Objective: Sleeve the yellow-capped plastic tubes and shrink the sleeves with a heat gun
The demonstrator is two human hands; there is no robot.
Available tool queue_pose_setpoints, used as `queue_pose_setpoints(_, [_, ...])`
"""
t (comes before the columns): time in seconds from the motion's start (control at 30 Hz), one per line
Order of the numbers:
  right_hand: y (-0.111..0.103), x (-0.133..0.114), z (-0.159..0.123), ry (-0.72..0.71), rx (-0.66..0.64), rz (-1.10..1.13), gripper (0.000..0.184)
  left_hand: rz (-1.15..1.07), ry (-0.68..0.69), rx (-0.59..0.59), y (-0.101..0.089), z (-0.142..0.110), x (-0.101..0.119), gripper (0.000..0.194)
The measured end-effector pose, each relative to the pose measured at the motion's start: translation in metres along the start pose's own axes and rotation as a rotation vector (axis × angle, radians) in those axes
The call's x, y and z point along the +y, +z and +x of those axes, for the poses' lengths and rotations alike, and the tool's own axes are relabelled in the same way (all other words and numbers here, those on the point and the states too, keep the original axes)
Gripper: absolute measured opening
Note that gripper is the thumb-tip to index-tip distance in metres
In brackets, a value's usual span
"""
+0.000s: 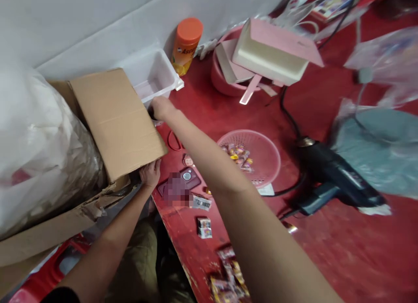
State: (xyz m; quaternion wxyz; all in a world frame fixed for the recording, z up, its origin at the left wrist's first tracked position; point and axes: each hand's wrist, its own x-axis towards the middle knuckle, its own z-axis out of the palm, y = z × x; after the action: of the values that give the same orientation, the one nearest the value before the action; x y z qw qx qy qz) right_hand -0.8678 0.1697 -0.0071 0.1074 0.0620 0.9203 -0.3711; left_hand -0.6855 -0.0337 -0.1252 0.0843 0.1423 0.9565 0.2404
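Left hand [150,173] is clamped on the lower edge of the cardboard box flap [116,122]; right hand [161,108] sits at the flap's top corner by the white plastic bin [153,72], fingers hidden, grip unclear. Holding opposite edges suits this flap

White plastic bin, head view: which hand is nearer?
Right. The right hand is at the lower edge of the white plastic bin; the left hand is farther, below, at the cardboard flap.

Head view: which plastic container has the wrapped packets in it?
The pink perforated basket, packets in its middle; the white plastic bin by the wall shows none.
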Motion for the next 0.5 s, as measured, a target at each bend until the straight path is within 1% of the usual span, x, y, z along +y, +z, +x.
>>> queue_pose_setpoints(0.07, [-0.016,0.006,-0.015,0.021,-0.001,0.099,0.017,-0.006,-0.001,0.007,0.000,-0.002,0.001,0.038])
queue_pose_setpoints(0.1, [-0.024,0.010,-0.027,0.031,0.002,0.193,0.020,-0.012,-0.002,0.010,-0.001,-0.003,0.002,0.037])
queue_pose_setpoints(0.13, [-0.033,0.014,-0.040,0.036,0.005,0.328,0.025,-0.020,-0.004,0.013,-0.001,-0.004,0.002,0.036])
queue_pose_setpoints(0.17, [-0.042,0.017,-0.056,0.043,0.013,0.547,0.032,-0.032,-0.007,0.016,-0.002,-0.005,0.003,0.036])
queue_pose_setpoints(0.27, [-0.065,0.019,-0.116,-0.029,-0.004,0.913,0.045,-0.084,-0.017,0.025,-0.006,-0.005,0.005,0.034])
queue_pose_setpoints(0.37, [-0.079,0.005,-0.179,-0.139,-0.039,1.212,0.045,-0.157,-0.028,0.026,-0.011,-0.001,0.007,0.030])
queue_pose_setpoints(0.4, [-0.082,-0.001,-0.198,-0.160,-0.030,1.272,0.045,-0.185,-0.033,0.024,-0.014,0.001,0.008,0.028])
queue_pose_setpoints(0.43, [-0.083,-0.007,-0.215,-0.168,-0.005,1.286,0.045,-0.214,-0.038,0.020,-0.017,0.001,0.008,0.026])
queue_pose_setpoints(0.5, [-0.084,-0.018,-0.239,-0.162,0.083,1.255,0.042,-0.280,-0.053,0.012,-0.025,-0.003,0.008,0.026])
